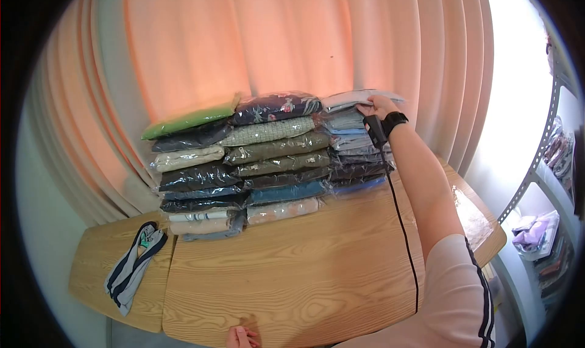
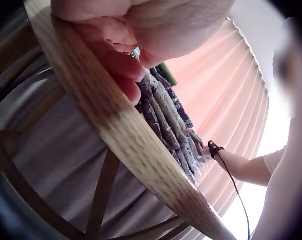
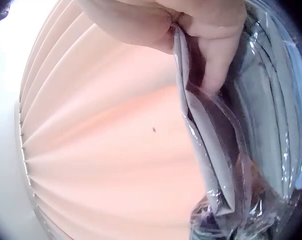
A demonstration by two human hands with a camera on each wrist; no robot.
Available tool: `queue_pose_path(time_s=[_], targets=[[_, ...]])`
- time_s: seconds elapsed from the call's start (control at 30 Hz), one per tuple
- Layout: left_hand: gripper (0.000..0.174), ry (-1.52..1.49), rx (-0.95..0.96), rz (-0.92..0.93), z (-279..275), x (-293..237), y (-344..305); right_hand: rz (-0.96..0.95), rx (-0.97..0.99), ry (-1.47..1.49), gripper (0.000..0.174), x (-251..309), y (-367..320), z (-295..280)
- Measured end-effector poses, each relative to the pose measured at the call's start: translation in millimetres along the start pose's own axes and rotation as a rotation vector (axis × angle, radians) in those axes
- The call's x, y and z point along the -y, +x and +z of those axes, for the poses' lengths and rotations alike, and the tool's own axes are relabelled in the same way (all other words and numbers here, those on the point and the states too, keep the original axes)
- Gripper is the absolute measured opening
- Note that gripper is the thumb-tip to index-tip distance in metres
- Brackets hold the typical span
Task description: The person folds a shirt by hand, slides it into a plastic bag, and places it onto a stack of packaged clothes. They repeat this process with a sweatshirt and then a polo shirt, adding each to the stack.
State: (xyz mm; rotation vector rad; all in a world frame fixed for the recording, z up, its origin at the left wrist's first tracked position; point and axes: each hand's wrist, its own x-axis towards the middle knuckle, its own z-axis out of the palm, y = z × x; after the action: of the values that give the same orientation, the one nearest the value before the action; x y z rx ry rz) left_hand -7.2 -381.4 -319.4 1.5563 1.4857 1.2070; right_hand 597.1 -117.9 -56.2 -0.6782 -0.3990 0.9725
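On the right-hand stack, my right hand (image 1: 382, 106) pinches the edge of a light grey bagged garment (image 3: 211, 150) at the top. The thumb lies on one side of it and the fingers on the other. Folded clothes in clear plastic (image 3: 271, 115) lie beneath it. My left hand (image 1: 241, 337) holds nothing and rests at the front edge of the wooden table (image 1: 274, 275), its fingers loosely curled. In the left wrist view, these fingers (image 2: 126, 75) hang beside the table's rim.
Middle (image 1: 280, 153) and left (image 1: 198, 177) stacks of bagged clothes stand alongside. A grey and navy folded cloth (image 1: 135, 267) lies at the table's left. Pink curtains (image 1: 292, 37) hang close behind. At the right are a clear plastic bag (image 1: 472, 217) and a metal shelf (image 1: 529, 159). A black cable (image 1: 402, 226) trails from the right wrist.
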Motion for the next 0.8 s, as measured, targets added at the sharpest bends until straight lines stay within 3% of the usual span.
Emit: queue_pose_path(time_s=[0.07,0.2,0.33,0.4,0.5,0.6,0.77,0.8], targets=[[0.033,0.057,0.010,0.043,0,10,0,0.063,-0.068,-0.071,0.026,6,-14,-4],[0.033,0.016,-0.017,-0.062,2,41,1,0.022,-0.009,-0.379,0.042,17,-64,6],[0.031,0.038,-0.016,-0.016,1,38,0,0.064,-0.126,-0.531,0.039,27,-87,1],[0.032,-0.004,0.011,-0.026,0,42,2,0.110,0.026,-0.566,0.033,28,-82,-18],[0.031,-0.104,0.060,-0.083,0,37,4,0.224,0.085,-0.578,0.026,13,-101,-31],[0.030,-0.188,0.114,-0.151,-1,7,2,0.264,0.132,-0.477,0.021,-26,-124,-37],[0.027,-0.502,0.265,-0.321,-18,-10,12,0.395,0.290,-0.374,0.010,-156,-221,-20],[0.026,-0.485,0.276,-0.315,-26,-13,16,0.505,0.304,-0.326,0.009,-183,-240,-24]])
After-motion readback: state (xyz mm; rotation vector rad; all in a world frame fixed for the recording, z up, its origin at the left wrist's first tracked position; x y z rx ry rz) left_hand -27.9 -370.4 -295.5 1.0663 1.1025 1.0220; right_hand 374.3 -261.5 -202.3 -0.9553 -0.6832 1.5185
